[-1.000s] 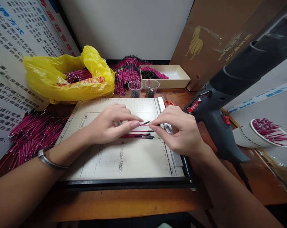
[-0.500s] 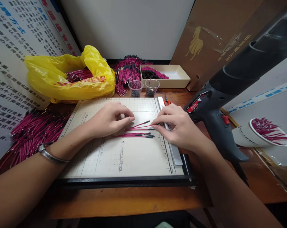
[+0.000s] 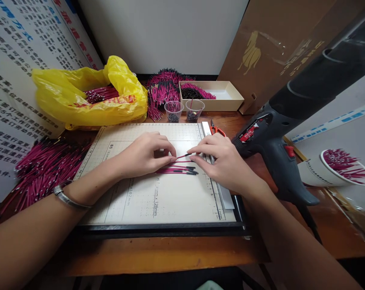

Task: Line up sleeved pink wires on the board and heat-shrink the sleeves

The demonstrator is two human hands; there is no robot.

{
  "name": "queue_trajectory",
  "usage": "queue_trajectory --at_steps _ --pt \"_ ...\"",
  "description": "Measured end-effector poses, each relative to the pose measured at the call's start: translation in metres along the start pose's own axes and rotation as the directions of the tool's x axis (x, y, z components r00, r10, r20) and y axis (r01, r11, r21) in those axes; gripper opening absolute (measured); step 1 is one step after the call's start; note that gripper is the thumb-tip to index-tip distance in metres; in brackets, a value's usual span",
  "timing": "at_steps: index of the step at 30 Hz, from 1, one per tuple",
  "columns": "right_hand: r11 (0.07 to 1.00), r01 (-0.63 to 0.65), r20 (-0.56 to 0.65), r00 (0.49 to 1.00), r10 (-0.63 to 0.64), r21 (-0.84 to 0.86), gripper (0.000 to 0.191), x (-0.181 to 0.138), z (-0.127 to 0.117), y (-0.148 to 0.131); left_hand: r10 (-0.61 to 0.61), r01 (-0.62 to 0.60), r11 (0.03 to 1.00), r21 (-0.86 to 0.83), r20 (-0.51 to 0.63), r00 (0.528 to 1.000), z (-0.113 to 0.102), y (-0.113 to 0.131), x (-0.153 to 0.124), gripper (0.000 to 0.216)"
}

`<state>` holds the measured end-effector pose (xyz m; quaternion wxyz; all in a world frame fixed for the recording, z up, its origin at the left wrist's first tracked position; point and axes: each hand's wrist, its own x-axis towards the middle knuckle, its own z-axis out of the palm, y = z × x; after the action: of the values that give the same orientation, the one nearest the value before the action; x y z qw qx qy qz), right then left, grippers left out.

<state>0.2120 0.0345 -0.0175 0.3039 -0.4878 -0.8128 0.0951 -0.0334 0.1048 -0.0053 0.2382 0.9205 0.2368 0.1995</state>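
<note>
My left hand [image 3: 152, 155] rests over the cutting board, thumb and index finger pinched on a pink wire [image 3: 180, 156]. The black sleeve at that wire's right end sits at the index fingertip of my right hand [image 3: 217, 155]. A small gap shows between the right thumb and index finger, and the other fingers are loosely curled. Just below lie several more pink wires [image 3: 170, 171] with black sleeves at their right ends, side by side. Their left ends are partly hidden by my left hand. Under everything is the cream paper-cutter board [image 3: 182, 201] with printed grid lines.
A yellow bag [image 3: 91, 114] of wires, two plastic cups [image 3: 174, 110] and a cream box [image 3: 227, 94] stand behind. Orange-handled pliers [image 3: 220, 131] lie past the board's rail. A heat gun [image 3: 279, 161] and paper cup [image 3: 318, 169] are right; a wire pile [image 3: 49, 169] lies left.
My left hand has moved slightly right and now pinches a wire. My right hand's fingertips have parted and shifted a little left and up to the black sleeve.
</note>
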Motion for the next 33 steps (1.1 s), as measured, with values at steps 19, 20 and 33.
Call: queue_trajectory --at_steps 19,20,33 --pt "0.98 -0.198 0.064 0.978 0.197 0.015 0.012 0.0025 -0.0009 -0.0091 -0.048 0.054 0.998 0.034 -0.162 0.986 -0.0007 0.0049 0.0027 0.029" --pt "0.98 -0.199 0.063 0.978 0.197 0.015 0.012 0.0025 -0.0005 -0.0092 -0.049 0.055 0.998 0.034 -0.146 0.988 -0.0009 0.0049 0.0027 0.028" --pt "0.978 -0.205 0.031 0.978 0.204 0.031 0.011 0.006 -0.0028 -0.0022 0.003 -0.001 1.0 0.013 -0.105 0.995 0.0004 0.0019 0.0016 0.029"
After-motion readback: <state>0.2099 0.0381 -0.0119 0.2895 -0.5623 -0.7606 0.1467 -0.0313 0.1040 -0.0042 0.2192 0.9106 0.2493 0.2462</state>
